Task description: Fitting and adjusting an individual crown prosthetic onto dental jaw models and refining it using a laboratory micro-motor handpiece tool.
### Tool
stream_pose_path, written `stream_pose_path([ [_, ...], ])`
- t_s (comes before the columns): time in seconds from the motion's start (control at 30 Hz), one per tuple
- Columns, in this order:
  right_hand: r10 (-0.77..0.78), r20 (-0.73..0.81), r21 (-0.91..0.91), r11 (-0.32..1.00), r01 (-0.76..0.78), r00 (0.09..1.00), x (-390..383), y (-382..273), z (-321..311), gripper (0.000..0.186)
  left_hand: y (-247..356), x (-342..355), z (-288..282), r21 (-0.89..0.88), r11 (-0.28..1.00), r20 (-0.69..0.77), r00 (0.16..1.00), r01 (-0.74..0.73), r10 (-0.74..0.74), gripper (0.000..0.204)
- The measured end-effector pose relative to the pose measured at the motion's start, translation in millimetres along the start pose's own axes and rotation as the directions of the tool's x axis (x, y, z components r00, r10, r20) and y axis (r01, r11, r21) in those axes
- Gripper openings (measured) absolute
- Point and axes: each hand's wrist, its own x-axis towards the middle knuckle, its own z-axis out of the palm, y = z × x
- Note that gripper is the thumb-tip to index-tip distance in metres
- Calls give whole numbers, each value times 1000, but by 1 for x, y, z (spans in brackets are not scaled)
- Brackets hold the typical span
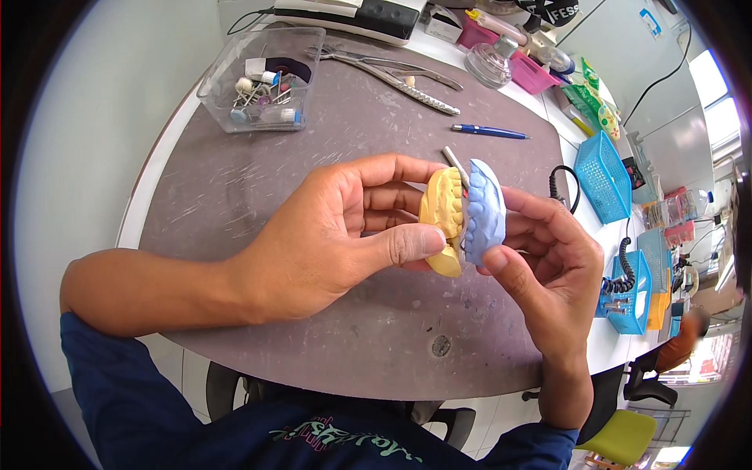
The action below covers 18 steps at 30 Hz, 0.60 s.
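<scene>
Over the middle of the table, my left hand grips a yellow dental cast, thumb on its near side and fingers behind. Opposite it, my right hand pinches a blue dental cast between thumb and fingers. Both casts stand on edge with their tooth rows facing each other, close together; whether they touch all along I cannot tell. Behind them a thin pale rod sticks out at a slant, its lower end hidden by the casts. The fingertips behind the casts are partly hidden.
Beyond my hands lie a blue pen and metal pliers. A clear plastic box of small rotary tools stands at the far left. Blue baskets, a coiled cord and a glass bottle line the table's right and far rim.
</scene>
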Motion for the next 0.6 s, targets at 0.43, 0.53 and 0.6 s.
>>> stream_pose_path([
  [0.43, -14, 24, -14, 1000, 14, 1000, 0, 2, 2, 45, -4, 1, -3, 3, 999, 3, 999, -50, 50, 51],
  [0.53, -16, 26, -16, 1000, 16, 1000, 0, 1, 2, 46, -6, 2, -4, 4, 998, 8, 998, -70, 70, 52],
  [0.6, -32, 30, -2, 999, 32, 999, 1, 2, 2, 46, -7, 3, -5, 10, 997, 15, 997, -79, 79, 53],
])
